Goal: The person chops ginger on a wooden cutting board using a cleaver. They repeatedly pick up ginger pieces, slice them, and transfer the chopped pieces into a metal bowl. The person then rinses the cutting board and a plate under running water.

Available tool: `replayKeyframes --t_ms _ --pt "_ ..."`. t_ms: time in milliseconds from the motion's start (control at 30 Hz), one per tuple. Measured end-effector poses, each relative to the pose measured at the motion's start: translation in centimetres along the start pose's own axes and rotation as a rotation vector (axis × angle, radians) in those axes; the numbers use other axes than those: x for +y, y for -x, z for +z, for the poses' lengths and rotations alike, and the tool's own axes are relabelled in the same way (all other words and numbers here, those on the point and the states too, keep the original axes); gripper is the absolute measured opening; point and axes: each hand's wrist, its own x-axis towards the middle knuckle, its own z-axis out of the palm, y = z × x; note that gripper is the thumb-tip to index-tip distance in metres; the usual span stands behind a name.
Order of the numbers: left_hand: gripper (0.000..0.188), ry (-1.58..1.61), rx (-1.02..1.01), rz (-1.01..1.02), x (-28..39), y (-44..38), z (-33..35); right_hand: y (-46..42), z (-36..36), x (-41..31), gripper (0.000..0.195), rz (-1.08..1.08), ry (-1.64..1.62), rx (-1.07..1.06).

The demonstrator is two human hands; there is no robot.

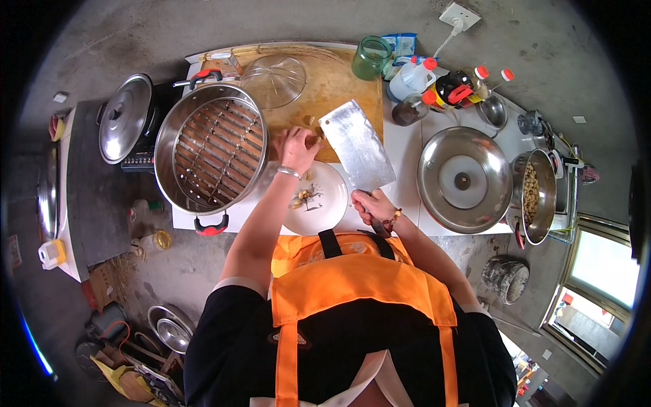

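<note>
My right hand grips the handle of a cleaver. Its broad, scuffed steel blade slants up and left, with a corner over the wooden cutting board. My left hand is at the board's near edge, fingers bent down and partly hidden. Small pale-brown pieces lie beside its fingertips; whether it pinches one cannot be told. Under my left wrist, and nearest me, sits a white plate with a dark painted design. A few small tan pieces of food rest on it.
At left stands a steel pot with a slatted rack inside. A wire strainer and a green glass jar are on the board. Rightward are bottles, a wide steel basin and a pan holding small round tan food.
</note>
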Motion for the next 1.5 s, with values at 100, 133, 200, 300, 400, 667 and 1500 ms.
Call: replayKeyframes --t_ms 100,133,200,300,400,667,1500 --pt "0.016 0.096 0.1 -0.021 -1.4 0.7 -0.5 0.1 -1.2 0.8 0.03 -0.018 0.037 0.009" --pt "0.015 0.065 0.055 -0.064 -1.9 1.0 -0.8 0.2 -1.5 0.9 0.031 -0.011 0.05 0.018" --pt "0.017 0.068 0.061 -0.048 -2.3 1.3 -0.5 0.4 -1.6 1.0 0.03 -0.019 0.069 0.027" --pt "0.022 0.108 0.017 -0.121 -2.6 1.2 0.5 0.9 -0.9 0.6 0.03 -0.01 0.097 0.054" --pt "0.024 0.162 -0.141 -0.169 -2.6 0.5 1.2 1.0 0.0 0.6 0.03 -0.016 0.106 0.083" --pt "0.018 0.219 -0.014 -0.141 -4.0 3.2 0.4 0.3 -1.1 2.7 0.037 -0.151 0.311 0.131" --pt "0.015 0.008 -0.093 0.006 1.4 2.9 2.9 0.2 -2.2 4.9 0.042 -0.355 0.927 0.396"
